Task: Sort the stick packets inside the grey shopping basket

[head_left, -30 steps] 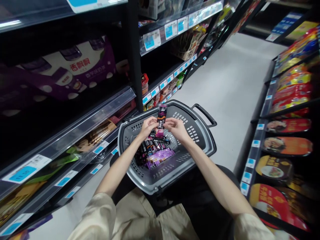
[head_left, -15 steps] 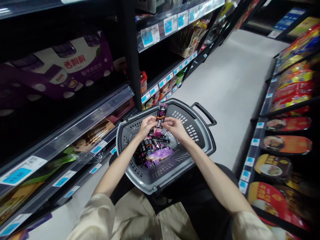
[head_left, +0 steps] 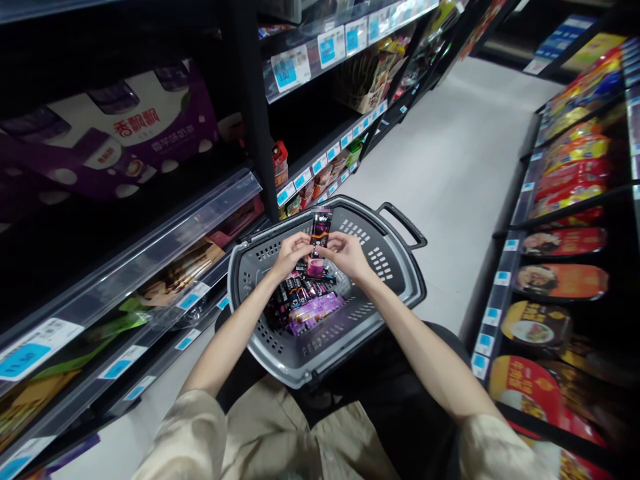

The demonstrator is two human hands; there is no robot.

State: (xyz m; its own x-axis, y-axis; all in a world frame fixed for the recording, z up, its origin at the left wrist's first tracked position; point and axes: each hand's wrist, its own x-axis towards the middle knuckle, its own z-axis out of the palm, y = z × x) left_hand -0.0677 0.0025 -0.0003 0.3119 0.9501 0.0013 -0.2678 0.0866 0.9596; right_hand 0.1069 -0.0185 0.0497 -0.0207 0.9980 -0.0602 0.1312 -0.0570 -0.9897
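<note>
A slim black and purple stick packet stands upright over the far half of a grey shopping basket. My left hand pinches it by its left edge, and my right hand pinches its right edge, thumbs towards each other. Beneath the hands, several more dark stick packets lie loose in the basket. Nearer to me, purple packets lie beside them. The fingers behind the held packet are partly hidden.
Shelves with price tags run along the left, holding a purple and white carton. On the right stand racks of bagged and lidded foods. A pale floor aisle stretches ahead. The basket's handle sticks out at the far right.
The view has shifted slightly, so the shelves and basket sit a little further left. My right thumb has moved a bit across the packet's front. Both hands keep their hold on it.
</note>
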